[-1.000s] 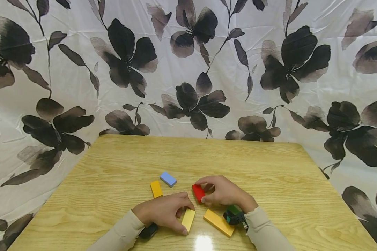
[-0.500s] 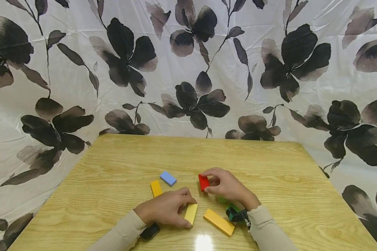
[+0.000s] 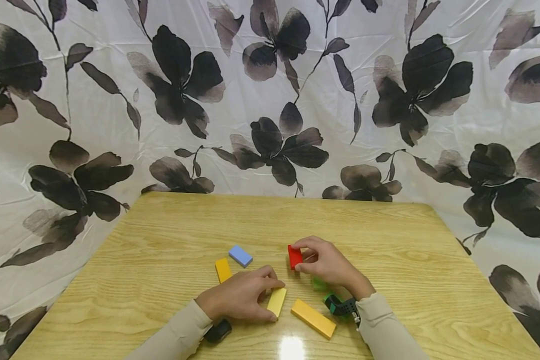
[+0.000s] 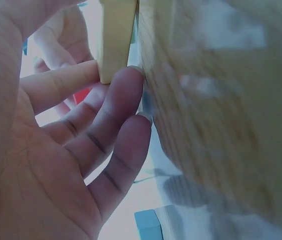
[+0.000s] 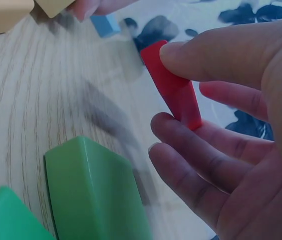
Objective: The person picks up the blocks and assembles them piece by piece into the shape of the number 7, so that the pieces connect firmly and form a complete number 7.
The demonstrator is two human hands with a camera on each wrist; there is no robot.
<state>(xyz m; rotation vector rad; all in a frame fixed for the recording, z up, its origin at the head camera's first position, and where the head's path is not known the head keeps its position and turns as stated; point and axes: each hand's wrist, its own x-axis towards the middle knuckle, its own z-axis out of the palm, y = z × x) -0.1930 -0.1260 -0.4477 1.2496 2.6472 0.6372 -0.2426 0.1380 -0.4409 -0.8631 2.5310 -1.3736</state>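
In the head view my left hand [image 3: 238,295] pinches a pale yellow block [image 3: 276,302] by its ends, thumb on the near end and a finger at the far end. The left wrist view shows this yellow block [image 4: 116,40] at the fingertips, the other fingers loosely bent beside it. Farther right, my right hand [image 3: 328,260] pinches a red block [image 3: 294,257] between thumb and fingers. Seen from the right wrist, the red block [image 5: 173,82] is tilted and its shadow falls on the table.
A blue block [image 3: 240,256] and an orange block [image 3: 223,270] lie beyond the left hand. A longer yellow-orange block [image 3: 313,319] lies between the forearms. Under the right wrist are two green blocks, a lighter one [image 5: 98,195] and a darker one [image 5: 11,220]. Floral cloth [image 3: 270,100] hangs behind the table [image 3: 162,225].
My right hand has carried the red block away from me and slightly right, uncovering some green below. My left hand has moved the yellow block a little right and away. The other blocks stay put.
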